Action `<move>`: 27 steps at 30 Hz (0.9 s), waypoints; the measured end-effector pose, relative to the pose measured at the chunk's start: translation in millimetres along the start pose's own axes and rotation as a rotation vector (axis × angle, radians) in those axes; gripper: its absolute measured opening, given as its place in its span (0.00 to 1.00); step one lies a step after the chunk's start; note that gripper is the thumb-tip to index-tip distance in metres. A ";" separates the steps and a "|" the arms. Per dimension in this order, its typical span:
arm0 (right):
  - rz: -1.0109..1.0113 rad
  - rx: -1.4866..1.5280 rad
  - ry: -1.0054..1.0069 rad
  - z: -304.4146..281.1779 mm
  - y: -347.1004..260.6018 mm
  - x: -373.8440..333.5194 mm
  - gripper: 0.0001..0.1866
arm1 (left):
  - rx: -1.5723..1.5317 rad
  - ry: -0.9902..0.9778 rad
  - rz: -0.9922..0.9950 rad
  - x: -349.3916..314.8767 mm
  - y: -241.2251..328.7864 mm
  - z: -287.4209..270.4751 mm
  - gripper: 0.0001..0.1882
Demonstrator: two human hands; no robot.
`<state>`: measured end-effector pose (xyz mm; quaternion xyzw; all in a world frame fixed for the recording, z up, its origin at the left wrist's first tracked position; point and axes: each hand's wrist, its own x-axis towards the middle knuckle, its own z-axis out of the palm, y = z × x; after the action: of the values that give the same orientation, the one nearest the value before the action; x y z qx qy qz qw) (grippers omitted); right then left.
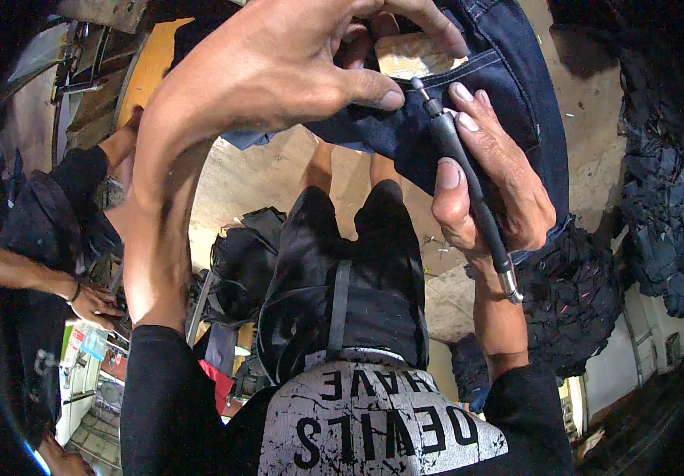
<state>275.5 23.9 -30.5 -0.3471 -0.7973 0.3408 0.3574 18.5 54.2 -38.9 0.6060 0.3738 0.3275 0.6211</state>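
A dark blue denim garment [520, 87], with stitched seams like jeans, is held up in front of me. My left hand [310, 67] is closed on it, the thumb pressing the cloth beside a pocket-like edge. Under its arched fingers a tan, worn-looking flat piece [413, 57] shows at that edge; what it is I cannot tell. My right hand [493, 159] grips a slim black pen-shaped tool [469, 170] between thumb and fingers. The tool's metal tip points up at the stitched edge, close to my left thumb. A shiny metal fitting forms its lower end.
Heaps of dark cloth pieces [572, 293] lie on the right, with another tall stack [659, 190] farther right. A black bundle [247, 262] sits by my legs. At left, another person's arm [28, 270] and hand are near. An orange-yellow board [147, 67] stands at upper left.
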 end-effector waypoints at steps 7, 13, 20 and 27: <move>0.009 -0.007 -0.009 2.1 3.2 -0.2 0.16 | 0.029 0.012 0.039 0.6 -6.1 0.8 0.24; 0.015 -0.008 -0.027 -0.2 2.4 -1.9 0.17 | 0.114 -0.003 -0.055 1.1 18.3 4.3 0.24; 0.014 -0.017 -0.040 -2.0 2.5 -0.6 0.17 | 0.045 0.013 0.162 4.9 4.0 4.3 0.24; 0.062 -0.046 -0.083 -6.6 -1.0 -1.9 0.17 | 0.133 0.011 0.047 -2.5 -0.7 3.2 0.24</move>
<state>281.5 23.8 -27.0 -0.3655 -0.8079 0.3474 0.3050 20.0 50.4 -39.5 0.6528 0.3840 0.3197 0.5693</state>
